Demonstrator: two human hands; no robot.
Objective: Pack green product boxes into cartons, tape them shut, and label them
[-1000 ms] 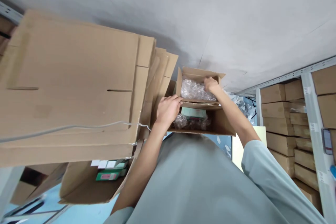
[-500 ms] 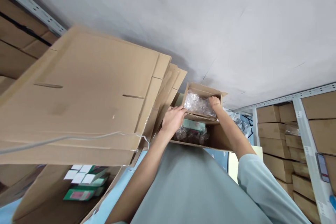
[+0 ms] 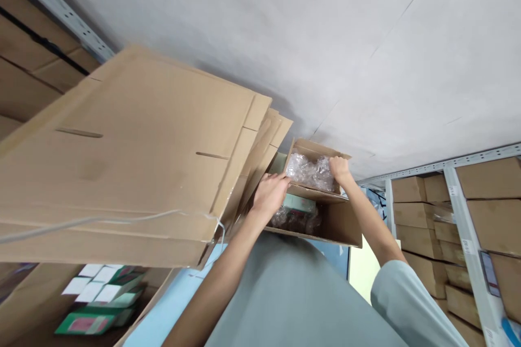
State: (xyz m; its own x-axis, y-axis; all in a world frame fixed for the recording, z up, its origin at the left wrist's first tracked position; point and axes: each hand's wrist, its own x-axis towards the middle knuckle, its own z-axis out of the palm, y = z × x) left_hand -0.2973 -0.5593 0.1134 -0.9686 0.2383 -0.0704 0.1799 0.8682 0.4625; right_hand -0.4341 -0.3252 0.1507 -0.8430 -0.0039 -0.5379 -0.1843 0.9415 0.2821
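Note:
An open cardboard carton (image 3: 317,147) with crumpled bubble wrap (image 3: 311,171) inside is between my hands. My left hand (image 3: 272,193) is closed at its near left corner, fingertips on the cardboard edge. My right hand (image 3: 340,168) is curled shut over its right side, beside the bubble wrap; the fingertips are hidden. Directly nearer my body stands a second open carton (image 3: 342,222), holding a pale green box (image 3: 300,203) and more bubble wrap. My forearms pass on either side of that nearer carton.
Large flattened cardboard sheets (image 3: 154,146) lean at the left, with a white cable (image 3: 122,220) across them. Below is a carton with several green-and-white boxes (image 3: 101,293). Metal shelving (image 3: 464,217) with stacked brown boxes (image 3: 411,214) stands right, a pale wall (image 3: 325,38) ahead.
My right hand has moved from over the bubble wrap outward to the carton's right side. My left hand stays at the left corner. The view has shifted slightly.

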